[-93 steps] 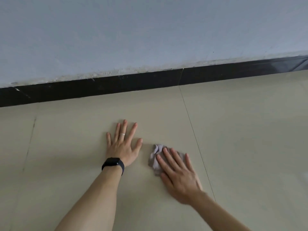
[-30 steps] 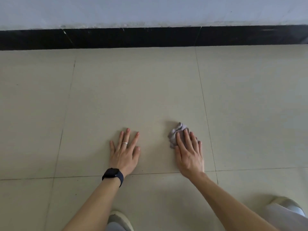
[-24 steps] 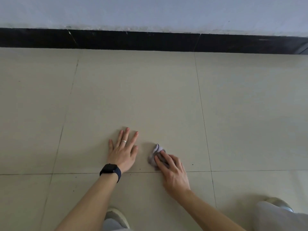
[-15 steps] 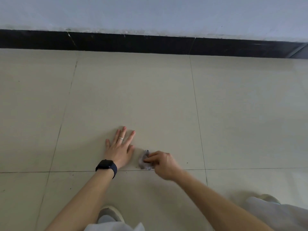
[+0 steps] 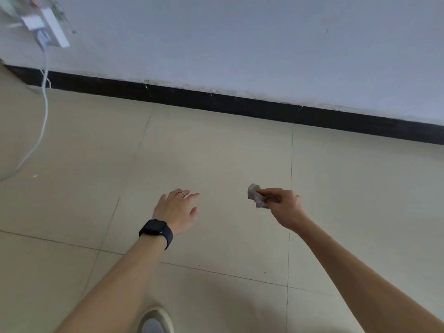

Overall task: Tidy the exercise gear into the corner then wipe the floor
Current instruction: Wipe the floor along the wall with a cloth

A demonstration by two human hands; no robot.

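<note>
Our right hand (image 5: 284, 207) has a fingertip grip on the crumpled cloth (image 5: 255, 197), which seems to be held clear of the floor (image 5: 216, 159). Our left hand (image 5: 176, 210) hangs open with relaxed fingers and holds nothing. We judge that so light a pinch could let the wad slip or unravel once we press it down and drag. A white cable (image 5: 44, 111) trails over the floor at far left, and wiping that way could snag it.

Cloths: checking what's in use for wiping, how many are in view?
1. The crumpled grey cloth is pinched in the right hand, right of the empty left hand. Others may lie out of frame.
</note>
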